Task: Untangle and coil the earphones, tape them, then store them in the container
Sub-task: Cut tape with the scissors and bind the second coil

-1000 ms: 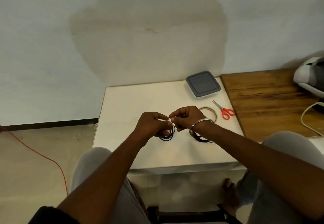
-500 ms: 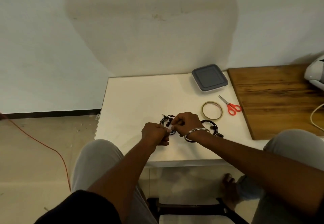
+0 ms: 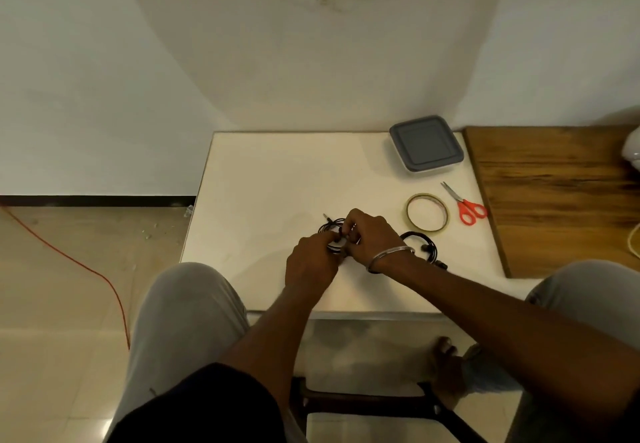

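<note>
A coil of black earphones (image 3: 330,229) lies on the white table (image 3: 277,179), its jack sticking out to the upper left. My left hand (image 3: 311,262) and my right hand (image 3: 372,236) meet over this coil and pinch it; the fingers hide most of it. A second black earphone coil (image 3: 424,245) rests just right of my right wrist, untouched. The roll of clear tape (image 3: 427,213) lies flat farther right. The grey-lidded container (image 3: 426,143) stands shut at the table's far right corner.
Red-handled scissors (image 3: 465,205) lie right of the tape. A wooden board (image 3: 554,193) adjoins the table's right side. An orange cable (image 3: 69,259) runs over the floor at left. My knees flank the table's near edge.
Both hands have come down from above the table onto its surface with the coil. The view has tilted downward, and the second coil now shows beside my right wrist.
</note>
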